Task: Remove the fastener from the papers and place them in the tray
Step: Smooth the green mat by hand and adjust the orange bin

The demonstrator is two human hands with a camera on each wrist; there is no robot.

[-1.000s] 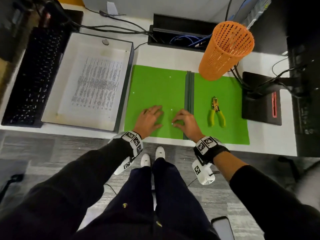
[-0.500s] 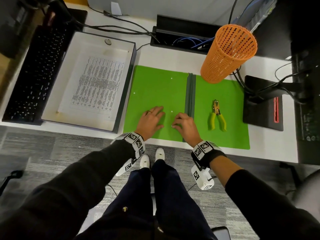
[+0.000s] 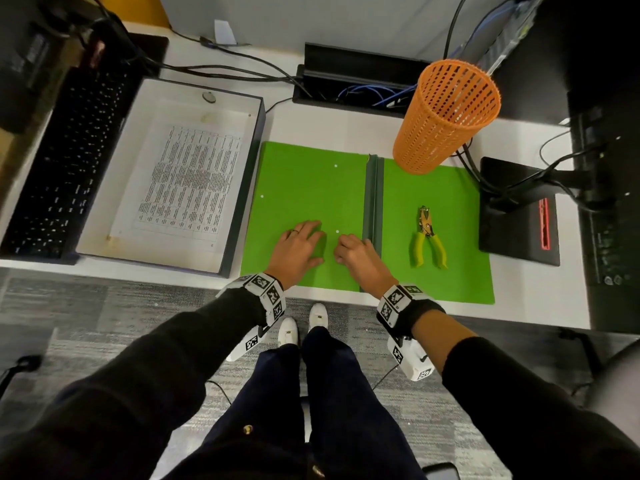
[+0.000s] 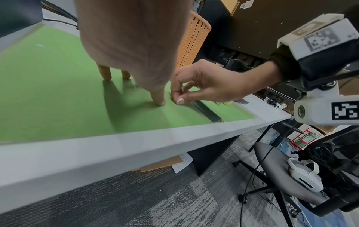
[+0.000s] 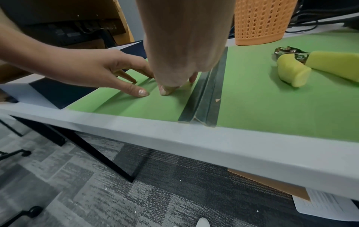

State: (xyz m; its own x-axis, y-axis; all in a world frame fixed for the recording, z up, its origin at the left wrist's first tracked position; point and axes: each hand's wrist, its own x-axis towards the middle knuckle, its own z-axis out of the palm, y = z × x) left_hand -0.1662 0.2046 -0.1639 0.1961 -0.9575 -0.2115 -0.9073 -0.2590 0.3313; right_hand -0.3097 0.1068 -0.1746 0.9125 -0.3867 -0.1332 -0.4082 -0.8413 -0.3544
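An open green folder (image 3: 304,188) with a dark spine (image 3: 373,216) lies at the desk's front edge. My left hand (image 3: 308,237) rests flat on its left half with fingers spread and straight. Just to its right, my right hand (image 3: 341,251) has its fingers curled. Thumb and forefinger pinch together at the green surface (image 4: 178,98) on something tiny, seemingly the fastener. A printed sheet of paper (image 3: 190,178) lies in the white tray (image 3: 104,216) left of the folder. A staple remover (image 3: 427,237) with yellow-green handles lies on the folder's right half.
An orange mesh basket (image 3: 446,116) stands on the folder's far right corner. A black keyboard (image 3: 62,168) lies left of the tray. A black monitor base (image 3: 519,220) sits right of the folder, and cables run along the back. The desk edge lies just under both wrists.
Both hands stay on the folder's left half. My right hand has crept slightly left toward the left thumb, its fingers curled in tighter.
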